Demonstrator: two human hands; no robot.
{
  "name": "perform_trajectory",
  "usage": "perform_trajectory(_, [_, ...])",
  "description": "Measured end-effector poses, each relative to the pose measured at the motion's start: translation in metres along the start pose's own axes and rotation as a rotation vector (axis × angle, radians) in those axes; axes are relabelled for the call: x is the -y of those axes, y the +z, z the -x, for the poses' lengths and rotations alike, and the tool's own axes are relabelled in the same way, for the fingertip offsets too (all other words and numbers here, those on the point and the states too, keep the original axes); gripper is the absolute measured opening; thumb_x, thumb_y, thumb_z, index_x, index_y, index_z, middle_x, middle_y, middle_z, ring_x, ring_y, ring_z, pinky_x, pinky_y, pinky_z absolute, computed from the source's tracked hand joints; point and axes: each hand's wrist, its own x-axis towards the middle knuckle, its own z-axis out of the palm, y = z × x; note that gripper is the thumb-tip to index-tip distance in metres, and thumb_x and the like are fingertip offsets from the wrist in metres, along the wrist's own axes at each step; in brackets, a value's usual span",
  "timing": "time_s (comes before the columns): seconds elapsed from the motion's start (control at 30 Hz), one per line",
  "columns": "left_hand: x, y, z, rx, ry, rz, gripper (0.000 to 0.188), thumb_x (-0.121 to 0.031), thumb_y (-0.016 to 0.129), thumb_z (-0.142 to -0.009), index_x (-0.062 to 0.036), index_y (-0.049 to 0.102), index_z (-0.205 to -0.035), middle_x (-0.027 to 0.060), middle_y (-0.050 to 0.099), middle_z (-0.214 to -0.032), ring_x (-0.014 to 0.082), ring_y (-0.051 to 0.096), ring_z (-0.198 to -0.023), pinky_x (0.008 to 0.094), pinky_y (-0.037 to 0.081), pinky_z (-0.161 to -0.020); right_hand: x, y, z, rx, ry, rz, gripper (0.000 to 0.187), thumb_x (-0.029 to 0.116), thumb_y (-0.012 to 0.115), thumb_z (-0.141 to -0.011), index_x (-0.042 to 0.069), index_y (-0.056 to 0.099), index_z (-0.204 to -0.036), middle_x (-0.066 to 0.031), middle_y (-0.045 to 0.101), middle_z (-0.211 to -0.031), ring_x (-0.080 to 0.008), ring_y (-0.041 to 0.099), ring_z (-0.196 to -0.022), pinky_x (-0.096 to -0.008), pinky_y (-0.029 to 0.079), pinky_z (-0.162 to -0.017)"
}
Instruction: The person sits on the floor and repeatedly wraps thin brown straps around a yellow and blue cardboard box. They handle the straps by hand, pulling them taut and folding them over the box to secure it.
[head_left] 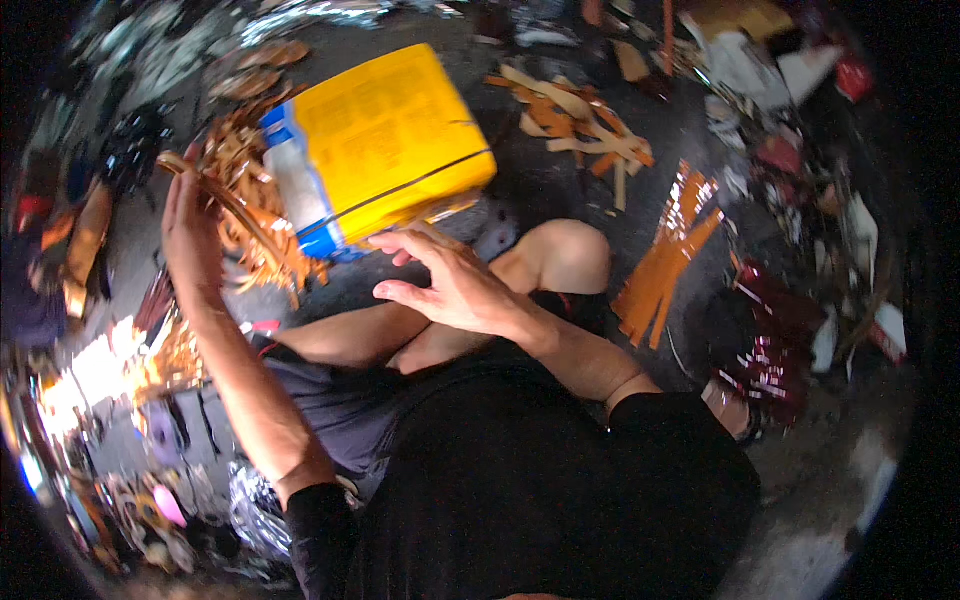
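Note:
My left hand (193, 235) is raised at the left, its fingers closed on a narrow brown strip (240, 212) that looks like leather. The strip slants down toward a heap of similar tan strips (262, 240). Just right of the heap stands a yellow box-shaped package (385, 130) with a blue and white end and a dark band around it. My right hand (450, 285) is by the package's near lower edge, thumb and fingers apart, with nothing seen in it. Whether its fingertips touch the package I cannot tell.
Loose tan offcuts (580, 120) lie beyond the package, and flat orange-brown strips (665, 265) lie right of my knee (565, 260). Shiny dark red strips (765, 370) and mixed scraps are at the far right. Glossy clear plastic (258, 505) lies at the lower left.

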Motion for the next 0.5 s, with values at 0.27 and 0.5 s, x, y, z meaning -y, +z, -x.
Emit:
perform_trajectory(0.27, [0.08,-0.011,0.049,-0.017,-0.208,0.039,0.048,-0.038,0.054,-0.098,-0.0038,0.054,-0.132,0.0095,0.062,-0.119,0.0168,0.057,-0.112,0.0326,0.042,-0.097,-0.143,-0.204,0.038,-0.623,0.508,0.121,0.032,0.029,0.06,-0.095,0.0,0.065,-0.109,-0.0063,0.069,-0.095,-0.0138,0.063,-0.084,-0.0271,0.051,-0.076])
perform_trajectory(0.5, [0.065,0.012,0.119,-0.058,-0.296,0.086,0.039,-0.026,0.058,-0.097,-0.001,0.057,-0.126,0.0052,0.064,-0.105,0.0132,0.059,-0.099,0.0301,0.046,-0.094,-0.291,-0.226,0.017,-0.375,0.198,0.96,0.029,0.011,0.055,-0.089,0.007,0.061,-0.117,-0.0168,0.054,-0.123,-0.0369,0.052,-0.114,-0.0441,0.043,-0.096])
